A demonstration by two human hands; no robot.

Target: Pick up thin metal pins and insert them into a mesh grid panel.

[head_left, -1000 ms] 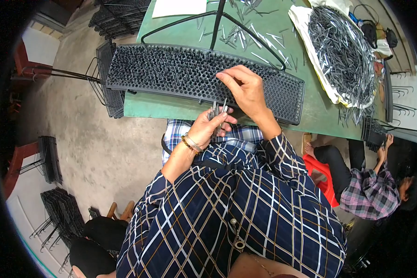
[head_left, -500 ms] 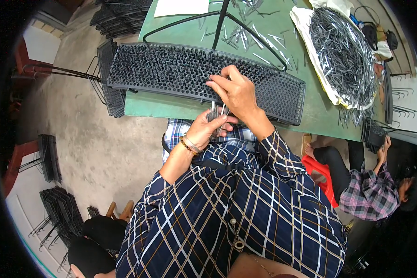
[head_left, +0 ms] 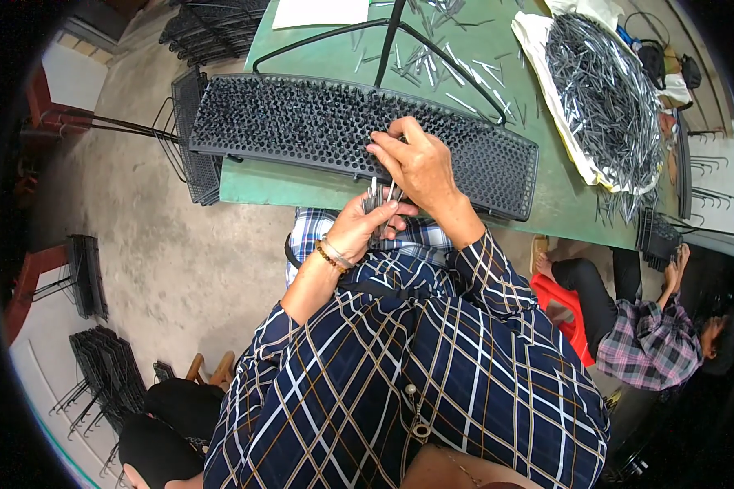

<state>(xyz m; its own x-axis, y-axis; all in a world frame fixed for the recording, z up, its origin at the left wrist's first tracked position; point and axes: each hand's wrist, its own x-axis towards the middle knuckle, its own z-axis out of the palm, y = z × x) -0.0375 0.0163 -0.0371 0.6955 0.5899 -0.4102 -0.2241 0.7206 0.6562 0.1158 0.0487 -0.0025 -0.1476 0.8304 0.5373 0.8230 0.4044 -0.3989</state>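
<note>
A long dark perforated rack [head_left: 277, 122] lies across the near edge of the green table. Dark upright pieces crowd its left and middle holes; holes toward its right end look bare. Just below the rack's front edge, my left hand [head_left: 365, 226] is closed around a bunch of thin metal rods [head_left: 373, 198], their tips pointing up. My right hand [head_left: 420, 167] is over the middle of the rack, thumb and fingers pinched at the pieces. What sits between those fingertips is too small to make out.
Loose rods [head_left: 428, 65] are scattered on the green table [head_left: 269, 189] behind the rack's bent-rod frame [head_left: 391, 41]. To the right, a white sack [head_left: 538, 90] is heaped with rods [head_left: 599, 98]. A co-worker [head_left: 648, 342] sits at right; another person [head_left: 167, 432] is at lower left.
My right hand has shifted very slightly to the right over the rack. My left hand keeps its hold on the rods. At right, the co-worker's hands have moved a little.
</note>
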